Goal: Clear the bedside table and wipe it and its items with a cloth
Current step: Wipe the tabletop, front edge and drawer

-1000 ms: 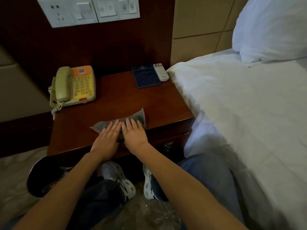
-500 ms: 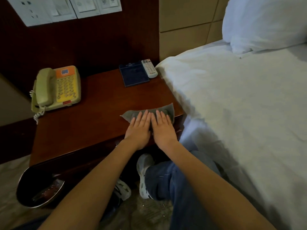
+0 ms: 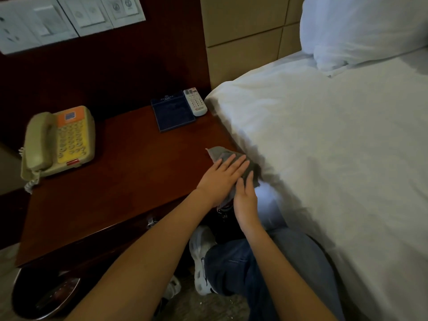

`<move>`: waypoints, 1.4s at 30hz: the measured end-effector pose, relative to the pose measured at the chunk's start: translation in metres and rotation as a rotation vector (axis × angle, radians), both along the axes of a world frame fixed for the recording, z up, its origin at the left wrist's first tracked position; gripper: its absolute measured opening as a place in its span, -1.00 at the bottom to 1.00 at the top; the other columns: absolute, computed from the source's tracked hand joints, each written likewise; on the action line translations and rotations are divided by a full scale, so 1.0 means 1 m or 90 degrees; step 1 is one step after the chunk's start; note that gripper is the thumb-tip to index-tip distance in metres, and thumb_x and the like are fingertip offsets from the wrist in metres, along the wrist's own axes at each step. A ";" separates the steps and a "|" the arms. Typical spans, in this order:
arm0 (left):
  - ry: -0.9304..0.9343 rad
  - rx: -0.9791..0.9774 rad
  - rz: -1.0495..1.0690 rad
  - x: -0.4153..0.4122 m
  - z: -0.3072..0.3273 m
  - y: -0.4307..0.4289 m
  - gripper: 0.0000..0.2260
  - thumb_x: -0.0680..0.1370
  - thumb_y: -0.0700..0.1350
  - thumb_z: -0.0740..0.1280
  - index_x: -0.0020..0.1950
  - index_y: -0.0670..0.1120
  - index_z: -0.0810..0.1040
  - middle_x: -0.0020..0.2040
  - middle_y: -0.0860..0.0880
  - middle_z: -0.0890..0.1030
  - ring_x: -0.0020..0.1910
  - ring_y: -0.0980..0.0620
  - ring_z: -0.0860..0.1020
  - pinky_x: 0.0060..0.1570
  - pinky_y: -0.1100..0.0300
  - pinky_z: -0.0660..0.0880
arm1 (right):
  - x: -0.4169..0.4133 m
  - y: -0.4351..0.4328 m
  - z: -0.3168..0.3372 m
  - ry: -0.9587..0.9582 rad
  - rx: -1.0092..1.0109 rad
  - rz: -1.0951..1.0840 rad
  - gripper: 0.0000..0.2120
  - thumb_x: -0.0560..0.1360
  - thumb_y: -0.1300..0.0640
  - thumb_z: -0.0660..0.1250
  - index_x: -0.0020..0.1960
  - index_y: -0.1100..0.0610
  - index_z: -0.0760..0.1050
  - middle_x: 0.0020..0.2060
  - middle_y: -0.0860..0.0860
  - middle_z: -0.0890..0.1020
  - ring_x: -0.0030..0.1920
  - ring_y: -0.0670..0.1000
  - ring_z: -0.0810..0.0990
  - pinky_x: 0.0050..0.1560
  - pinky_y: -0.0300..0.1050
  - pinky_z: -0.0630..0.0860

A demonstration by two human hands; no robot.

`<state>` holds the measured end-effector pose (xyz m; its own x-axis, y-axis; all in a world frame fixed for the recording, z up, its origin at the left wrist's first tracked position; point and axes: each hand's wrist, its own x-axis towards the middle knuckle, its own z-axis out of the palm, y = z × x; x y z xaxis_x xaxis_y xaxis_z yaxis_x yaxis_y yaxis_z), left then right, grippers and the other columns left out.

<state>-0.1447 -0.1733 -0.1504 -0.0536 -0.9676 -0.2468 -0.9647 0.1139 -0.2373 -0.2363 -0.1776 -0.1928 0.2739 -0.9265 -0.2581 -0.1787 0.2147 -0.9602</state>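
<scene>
A grey cloth (image 3: 218, 153) lies at the front right corner of the dark wooden bedside table (image 3: 129, 181), right against the bed. My left hand (image 3: 221, 177) presses flat on the cloth with straight fingers. My right hand (image 3: 245, 200) lies beside it at the table's corner, fingers straight, touching the cloth's lower edge. A beige and yellow telephone (image 3: 60, 141) stands at the table's left. A dark blue tray (image 3: 173, 112) and a white remote (image 3: 195, 101) lie at the back right.
The white bed (image 3: 335, 147) with a pillow (image 3: 361, 28) borders the table on the right. A wall panel with switches (image 3: 69, 19) hangs above. A dark bin (image 3: 44, 295) stands on the floor at lower left. My knee and a shoe are below the table.
Both hands slid the cloth to the right along the table's front, from the middle to the right corner by the bed. The cloth now bunches under the hands at the corner.
</scene>
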 end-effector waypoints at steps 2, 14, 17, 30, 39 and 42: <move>-0.028 0.013 -0.032 -0.006 0.003 -0.011 -0.24 0.60 -0.02 0.22 0.55 -0.07 -0.28 0.56 -0.06 -0.26 0.54 -0.08 -0.21 0.48 -0.01 -0.13 | 0.000 -0.010 -0.001 -0.089 0.103 -0.026 -0.51 0.67 -0.03 -0.03 0.56 0.03 0.00 0.50 0.09 0.23 0.44 0.08 0.30 0.42 0.01 0.29; -0.487 0.030 -0.200 -0.019 -0.029 0.010 -0.26 0.61 0.11 0.10 0.51 -0.11 -0.36 0.50 -0.11 -0.41 0.43 -0.18 -0.45 0.26 -0.27 -0.42 | -0.001 -0.019 -0.008 -0.442 0.507 -0.128 -0.35 0.58 -0.30 -0.06 0.53 0.06 0.16 0.49 0.08 0.28 0.47 0.09 0.26 0.44 0.07 0.22; -0.491 0.060 -0.242 -0.002 -0.030 0.030 -0.28 0.62 0.11 0.11 0.52 -0.12 -0.32 0.50 -0.11 -0.41 0.35 -0.18 -0.53 0.23 -0.24 -0.44 | 0.007 -0.009 -0.010 -0.395 0.571 -0.088 -0.29 0.55 -0.34 0.00 0.53 0.11 0.18 0.45 0.13 0.33 0.44 0.14 0.31 0.37 0.11 0.28; -0.242 0.024 -0.165 0.111 -0.012 0.183 -0.24 0.47 -0.05 0.38 0.56 -0.09 0.05 0.56 -0.15 -0.13 0.53 -0.15 -0.20 0.36 -0.21 -0.46 | 0.076 0.078 0.008 -0.249 0.639 0.044 -0.43 0.63 -0.17 0.00 0.53 0.13 0.16 0.43 0.12 0.36 0.38 0.12 0.39 0.38 -0.02 0.34; -0.092 -0.130 -0.098 0.130 0.010 0.183 -0.07 0.35 -0.02 0.50 0.57 0.00 0.00 0.46 -0.12 0.33 0.53 -0.08 0.03 0.43 -0.12 0.03 | 0.070 0.057 -0.002 -0.226 0.383 -0.179 -0.47 0.63 -0.02 0.12 0.54 0.05 0.05 0.43 0.09 0.30 0.38 0.12 0.34 0.34 0.02 0.31; -0.028 -0.187 -0.070 0.124 0.011 0.170 -0.40 0.49 0.00 0.35 0.48 -0.06 0.22 0.37 -0.10 0.47 0.30 -0.07 0.49 0.32 0.01 0.29 | 0.054 0.022 -0.002 -0.266 0.339 -0.277 -0.54 0.64 0.03 0.13 0.50 0.04 0.15 0.36 0.07 0.39 0.31 0.09 0.40 0.25 -0.04 0.34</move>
<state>-0.0209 -0.0029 -0.1394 -0.1567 -0.9869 0.0374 -0.9384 0.1370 -0.3172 -0.1819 -0.1558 -0.1951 0.0879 -0.7533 -0.6518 0.3773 0.6308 -0.6781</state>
